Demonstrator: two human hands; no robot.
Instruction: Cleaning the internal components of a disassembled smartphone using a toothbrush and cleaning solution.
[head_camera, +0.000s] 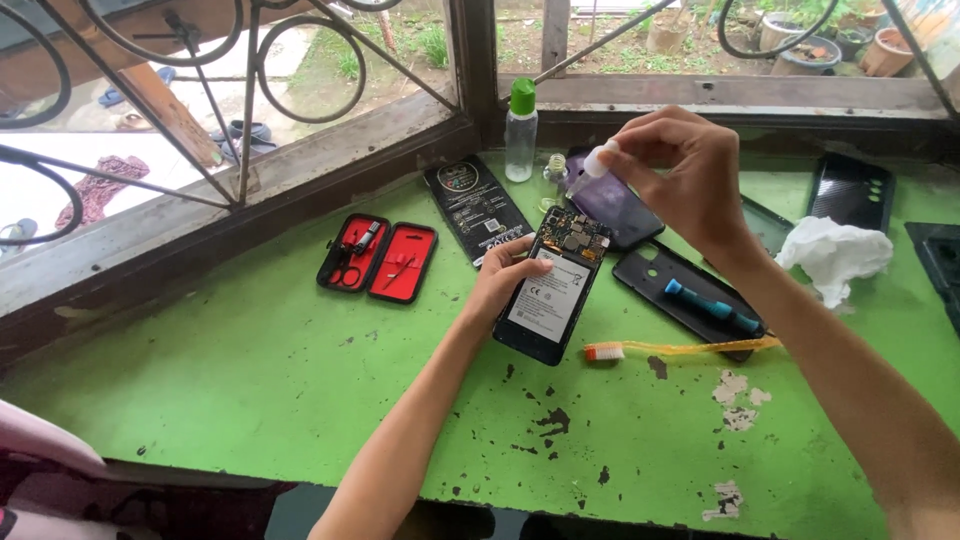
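The left hand (500, 275) rests on the left side of an opened phone (553, 288) that lies near the middle of the green surface (250, 380). The fingers touch the phone's edge and hold it in place. The phone has no back cover. A white label with small dark print sits on its battery, and the little circuit parts show at its top end.

The right hand (680, 180) is up in the air above the top of the phone. Its fingers are pinched shut on a small white dropper (592, 165), whose tip points down toward the circuit parts.

Toward the back edge of the surface, by the window frame, stands a clear plastic bottle (519, 132) with a green cap. It looks clear inside. A tiny glass bottle (555, 172) stands just beside it. A flat black package (477, 208) with a round coloured mark and a white label lies left of the phone's top.

Further left is an open case (377, 258), black outside and red inside, with small metal tools in both halves.

Right of the phone lies a black back cover (685, 290) with a blue screwdriver (712, 306) on it. A yellow toothbrush (680, 349) lies just in front of the cover. A crumpled white tissue (835, 255) sits near the right edge, and another dark phone (850, 190) lies behind it
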